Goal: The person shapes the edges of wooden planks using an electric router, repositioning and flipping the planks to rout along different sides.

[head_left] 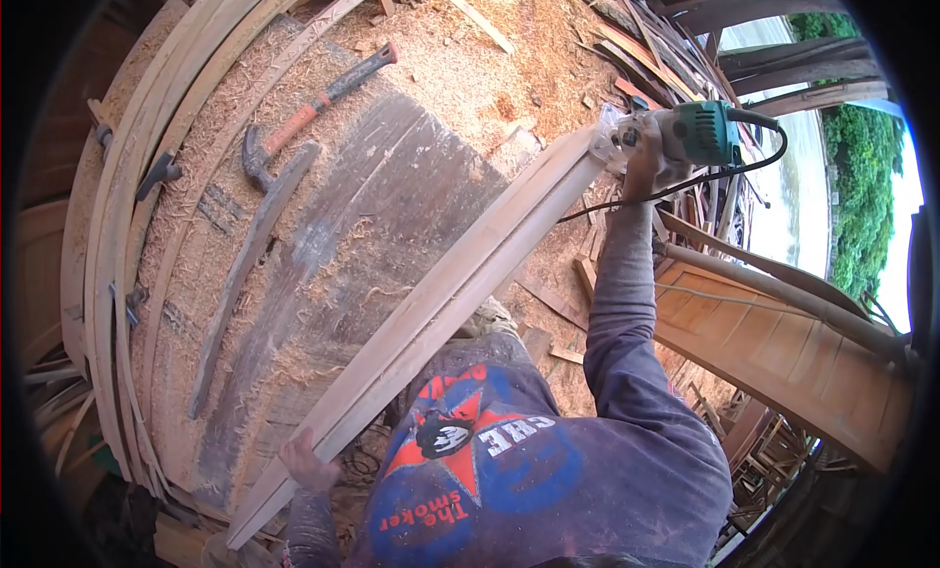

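A long pale wooden board (pixel 460 284) with a groove along its length runs diagonally from lower left to upper right. At its far end, my right hand (pixel 641 162) is wrapped round a trim router (pixel 700 135), which has a green motor housing and a clear guard at its base. The router sits at the board's end; its bit is hidden. Near the lower-left end, my left hand (pixel 309 462) grips the board by its edge, fingers over the wood and thumb apart. A black cord (pixel 676 188) trails from the router across the board's far side.
A hammer (pixel 304 118) with an orange and black handle lies on the shaving-covered workbench (pixel 392 176). Beside it is a thin grey wood strip (pixel 250 264). Curved wooden strips (pixel 117 225) line the left side. A panelled wooden door (pixel 764 343) stands at right, below scrap wood (pixel 646 39).
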A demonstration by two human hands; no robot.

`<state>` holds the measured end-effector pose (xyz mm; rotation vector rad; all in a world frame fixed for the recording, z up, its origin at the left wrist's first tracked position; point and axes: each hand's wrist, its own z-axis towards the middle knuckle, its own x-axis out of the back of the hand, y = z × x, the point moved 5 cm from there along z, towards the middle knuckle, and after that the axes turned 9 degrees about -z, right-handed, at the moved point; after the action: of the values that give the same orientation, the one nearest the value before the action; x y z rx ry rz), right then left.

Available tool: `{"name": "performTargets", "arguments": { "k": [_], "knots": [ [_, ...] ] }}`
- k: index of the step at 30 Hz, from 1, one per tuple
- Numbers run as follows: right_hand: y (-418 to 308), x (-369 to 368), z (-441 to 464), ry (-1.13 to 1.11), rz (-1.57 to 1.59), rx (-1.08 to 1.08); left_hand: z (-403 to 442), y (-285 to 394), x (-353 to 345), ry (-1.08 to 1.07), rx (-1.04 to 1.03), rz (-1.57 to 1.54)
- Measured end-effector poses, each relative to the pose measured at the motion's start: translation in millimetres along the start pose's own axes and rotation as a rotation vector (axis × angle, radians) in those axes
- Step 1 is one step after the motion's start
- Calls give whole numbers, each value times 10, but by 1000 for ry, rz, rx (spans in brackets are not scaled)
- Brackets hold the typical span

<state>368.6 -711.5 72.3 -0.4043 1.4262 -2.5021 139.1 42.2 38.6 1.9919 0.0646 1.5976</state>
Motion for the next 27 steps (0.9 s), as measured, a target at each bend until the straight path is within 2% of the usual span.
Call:
{"name": "performTargets", "arguments": {
  "k": [5,9,11,20,24,27],
  "knots": [
    [-64,34,35,34,7,18,-57,-37,-7,38,-31,-12],
    [-496,54,-34,10,-70,40,-78,-26,-39,36,-6,8],
    [-542,110,-30,30,-100,161,-129,-25,-58,64,18,-8],
    [-435,293,-86,114,-65,86,-112,62,-25,87,86,-1],
    [-402,360,-98,123,-82,98,-149,-23,-55,75,87,-40],
    [-535,328,-203,66,-66,29,-167,-58,-98,69,101,-50]
  ]
}}
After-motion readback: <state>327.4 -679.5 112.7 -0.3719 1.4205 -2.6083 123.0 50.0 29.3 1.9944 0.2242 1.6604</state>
